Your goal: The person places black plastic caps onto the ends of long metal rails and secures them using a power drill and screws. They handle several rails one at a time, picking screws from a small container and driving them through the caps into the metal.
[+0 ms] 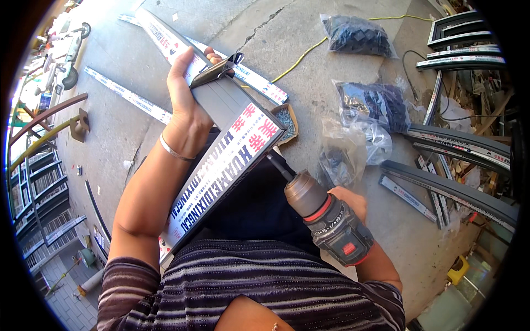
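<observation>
Across my lap rests a grey frame (223, 102) of two profile bars meeting at a corner, its side covered by printed white film. My left hand (185, 91) is wrapped round the far bar, thumb on top and fingertips on its other side. A dark shiny bent metal piece (215, 71) lies across that bar beside the fingers; whether they grip it too I cannot tell. In my right hand (353, 204) is a black and red cordless drill (334, 226). Its bit points at the frame's corner, apparently just short of it. The drill's body hides most of those fingers.
An open cardboard box of screws (286, 124) sits just beyond the corner. Clear bags of black parts (359, 36) lie at right, near stacked grey profiles (452, 182). Loose film-covered strips (127, 94) and a yellow cable (303, 55) cross the concrete floor.
</observation>
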A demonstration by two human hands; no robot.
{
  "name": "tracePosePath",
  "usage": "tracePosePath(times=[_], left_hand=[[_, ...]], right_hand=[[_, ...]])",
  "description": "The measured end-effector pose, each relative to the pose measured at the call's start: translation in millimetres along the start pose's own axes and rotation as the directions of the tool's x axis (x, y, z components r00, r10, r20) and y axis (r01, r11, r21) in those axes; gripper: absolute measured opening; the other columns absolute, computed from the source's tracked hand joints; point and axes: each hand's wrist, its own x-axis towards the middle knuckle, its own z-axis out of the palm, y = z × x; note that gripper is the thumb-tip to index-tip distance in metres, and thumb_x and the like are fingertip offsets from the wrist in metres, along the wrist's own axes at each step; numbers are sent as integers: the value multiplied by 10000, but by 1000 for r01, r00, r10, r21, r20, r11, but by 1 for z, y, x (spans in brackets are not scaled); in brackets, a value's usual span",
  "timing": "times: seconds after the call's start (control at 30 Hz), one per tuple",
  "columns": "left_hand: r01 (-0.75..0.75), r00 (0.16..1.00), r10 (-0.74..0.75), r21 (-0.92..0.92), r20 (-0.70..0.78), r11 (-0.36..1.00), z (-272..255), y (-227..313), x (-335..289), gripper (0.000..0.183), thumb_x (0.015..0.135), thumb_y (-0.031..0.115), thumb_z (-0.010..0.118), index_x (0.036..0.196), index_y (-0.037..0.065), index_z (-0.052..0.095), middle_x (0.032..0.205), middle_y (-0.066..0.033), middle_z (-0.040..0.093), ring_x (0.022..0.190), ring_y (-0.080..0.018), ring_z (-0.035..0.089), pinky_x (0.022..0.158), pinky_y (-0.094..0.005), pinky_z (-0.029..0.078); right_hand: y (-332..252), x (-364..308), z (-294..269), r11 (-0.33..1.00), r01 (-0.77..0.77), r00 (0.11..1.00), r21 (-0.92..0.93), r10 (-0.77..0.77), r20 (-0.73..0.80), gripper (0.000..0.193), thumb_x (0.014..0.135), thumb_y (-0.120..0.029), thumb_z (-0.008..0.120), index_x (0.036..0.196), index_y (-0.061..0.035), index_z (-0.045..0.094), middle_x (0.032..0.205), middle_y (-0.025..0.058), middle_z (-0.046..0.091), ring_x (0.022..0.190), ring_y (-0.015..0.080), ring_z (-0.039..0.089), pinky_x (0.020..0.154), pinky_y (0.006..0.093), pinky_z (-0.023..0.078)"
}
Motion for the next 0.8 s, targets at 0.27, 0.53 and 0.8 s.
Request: tracePosePath(times=[0.27, 0.53, 0.8], left_hand=[[-1, 1000, 2, -34, 27, 999, -1, 2, -1, 253, 906, 233, 552, 971, -9, 521, 766, -82, 574, 699, -165, 549, 684, -301, 511], [10, 995, -2, -77, 101, 997, -10, 8, -1, 252, 916, 247, 536, 979, 5, 508, 807, -60, 553, 719, -153, 579, 711, -288, 528], [-66, 998, 67, 34, -21, 997, -20, 9, 6, 355, 863, 306, 572, 1000, -17, 523, 784, -125, 602, 728, -217, 635, 700, -351, 545]], right_hand=[[3, -12, 10, 937, -309, 950, 165, 310, 20, 229, 642, -79, 756, 820, 2, 638, 710, 95, 639, 618, 244, 638, 567, 311, 490], [3, -4, 11, 992, -111, 988, -56, 116, 98, 227, 742, -61, 752, 924, 26, 648, 828, 85, 673, 724, 154, 642, 676, 291, 517], [25, -9, 18, 999, -6, 996, -40, 9, 87, 231, 709, -50, 759, 899, 24, 652, 804, 108, 666, 714, 207, 657, 664, 316, 525]])
